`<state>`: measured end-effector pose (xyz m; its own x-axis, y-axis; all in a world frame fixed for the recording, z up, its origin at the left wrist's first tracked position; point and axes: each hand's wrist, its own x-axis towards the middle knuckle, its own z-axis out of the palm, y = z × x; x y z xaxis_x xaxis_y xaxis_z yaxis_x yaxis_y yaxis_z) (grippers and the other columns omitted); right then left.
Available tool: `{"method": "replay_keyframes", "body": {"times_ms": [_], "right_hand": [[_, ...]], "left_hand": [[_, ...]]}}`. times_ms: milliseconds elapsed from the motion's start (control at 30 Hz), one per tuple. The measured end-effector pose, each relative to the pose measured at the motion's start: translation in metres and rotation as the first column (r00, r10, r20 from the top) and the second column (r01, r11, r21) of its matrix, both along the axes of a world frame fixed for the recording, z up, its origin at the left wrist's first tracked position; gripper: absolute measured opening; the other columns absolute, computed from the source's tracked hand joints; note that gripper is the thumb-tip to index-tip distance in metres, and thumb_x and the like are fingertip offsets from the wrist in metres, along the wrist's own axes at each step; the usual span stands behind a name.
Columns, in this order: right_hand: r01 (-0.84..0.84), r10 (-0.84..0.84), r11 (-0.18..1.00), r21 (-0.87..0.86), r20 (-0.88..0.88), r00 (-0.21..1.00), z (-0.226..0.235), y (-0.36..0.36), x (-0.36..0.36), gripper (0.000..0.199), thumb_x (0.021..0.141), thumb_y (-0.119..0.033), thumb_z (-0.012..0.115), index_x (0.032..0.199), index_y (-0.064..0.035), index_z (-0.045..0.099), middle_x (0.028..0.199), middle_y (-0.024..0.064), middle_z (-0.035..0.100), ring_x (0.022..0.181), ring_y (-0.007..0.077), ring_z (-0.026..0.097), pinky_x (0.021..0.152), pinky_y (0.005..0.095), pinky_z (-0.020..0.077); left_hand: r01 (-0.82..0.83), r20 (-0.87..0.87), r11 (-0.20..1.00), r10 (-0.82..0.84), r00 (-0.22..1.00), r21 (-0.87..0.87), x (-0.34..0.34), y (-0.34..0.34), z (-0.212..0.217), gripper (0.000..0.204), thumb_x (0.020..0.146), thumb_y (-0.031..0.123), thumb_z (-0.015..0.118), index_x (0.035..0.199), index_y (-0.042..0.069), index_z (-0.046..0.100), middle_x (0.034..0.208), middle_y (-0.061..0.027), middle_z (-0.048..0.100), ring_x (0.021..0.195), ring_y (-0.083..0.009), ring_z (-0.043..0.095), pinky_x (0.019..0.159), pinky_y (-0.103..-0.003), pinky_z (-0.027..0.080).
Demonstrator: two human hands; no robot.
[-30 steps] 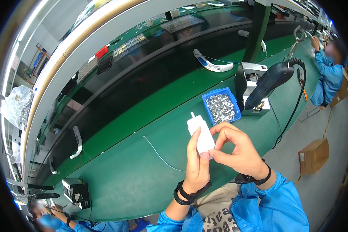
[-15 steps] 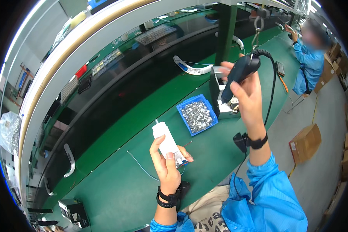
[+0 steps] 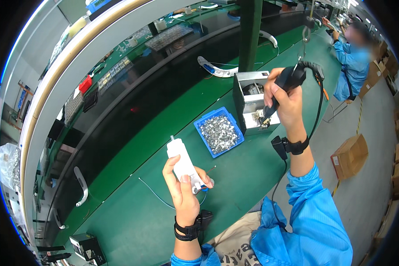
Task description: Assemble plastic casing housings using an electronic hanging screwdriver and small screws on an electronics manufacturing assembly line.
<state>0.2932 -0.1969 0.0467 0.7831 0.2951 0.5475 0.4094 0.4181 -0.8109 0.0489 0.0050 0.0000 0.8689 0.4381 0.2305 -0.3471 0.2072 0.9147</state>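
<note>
**White Piece in One Hand, Tool in the Other**

The left hand has its fingers wrapped around a white plastic piece, held up just this side of the blue tray. It looks light and hard; hold its sides, not the thin wires. Past the tray, the right hand grips a hanging black screwdriver.

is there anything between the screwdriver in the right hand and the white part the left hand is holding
Nothing visible. The right hand holds the black hanging screwdriver up by the grey metal box; the left hand holds the white part lower down. Only open air above the green bench separates them; the blue bin of metal pieces sits beneath.
</note>
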Motion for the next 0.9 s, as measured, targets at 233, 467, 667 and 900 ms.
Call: {"method": "replay_keyframes", "body": {"times_ms": [233, 467, 667, 900], "right_hand": [[0.096, -0.095, 0.995, 0.019, -0.040, 0.995, -0.022, -0.001, -0.007, 0.019, 0.102, -0.016, 0.067, 0.094, -0.0034, 0.055, 0.073, 0.0014, 0.055, 0.059, 0.0088, 0.051, 0.058, 0.0259, 0.0423], [0.016, -0.013, 0.999, 0.051, -0.055, 0.998, -0.014, 0.000, -0.040, 0.061, 0.102, -0.065, 0.053, 0.102, -0.0034, 0.053, 0.080, 0.0052, 0.056, 0.063, 0.0124, 0.054, 0.064, 0.0309, 0.0508], [-0.142, 0.172, 0.967, 0.214, -0.132, 0.976, 0.049, 0.016, -0.087, 0.098, 0.090, -0.094, 0.023, 0.103, -0.0009, 0.052, 0.075, 0.0091, 0.054, 0.055, 0.0166, 0.054, 0.053, 0.0334, 0.0527], [-0.582, 0.575, 0.783, 0.218, 0.102, 0.812, 0.101, 0.076, -0.119, 0.084, 0.094, -0.087, 0.039, 0.110, -0.0048, 0.049, 0.079, 0.0104, 0.056, 0.054, 0.0195, 0.056, 0.050, 0.0354, 0.0471]], "left_hand": [[-0.049, -0.006, 0.998, 0.048, 0.999, -0.043, 0.007, 0.001, 0.002, 0.042, 0.111, 0.026, 0.041, 0.149, 0.013, 0.031, 0.077, -0.0147, 0.060, 0.064, -0.0210, 0.061, 0.062, -0.037, 0.055], [-0.016, 0.005, 1.000, 0.016, 1.000, -0.003, 0.002, 0.003, 0.000, 0.041, 0.113, 0.028, 0.039, 0.150, 0.013, 0.030, 0.078, -0.0146, 0.061, 0.065, -0.0216, 0.064, 0.062, -0.036, 0.056], [0.058, 0.024, 0.998, -0.058, 0.998, -0.008, 0.006, 0.001, -0.002, 0.039, 0.113, 0.027, 0.036, 0.149, 0.013, 0.028, 0.078, -0.0138, 0.060, 0.061, -0.0218, 0.063, 0.060, -0.035, 0.055], [0.061, 0.011, 0.998, -0.061, 0.998, -0.020, 0.010, 0.004, -0.003, 0.041, 0.114, 0.031, 0.040, 0.149, 0.012, 0.031, 0.078, -0.0108, 0.062, 0.060, -0.0182, 0.062, 0.059, -0.033, 0.055]]}}
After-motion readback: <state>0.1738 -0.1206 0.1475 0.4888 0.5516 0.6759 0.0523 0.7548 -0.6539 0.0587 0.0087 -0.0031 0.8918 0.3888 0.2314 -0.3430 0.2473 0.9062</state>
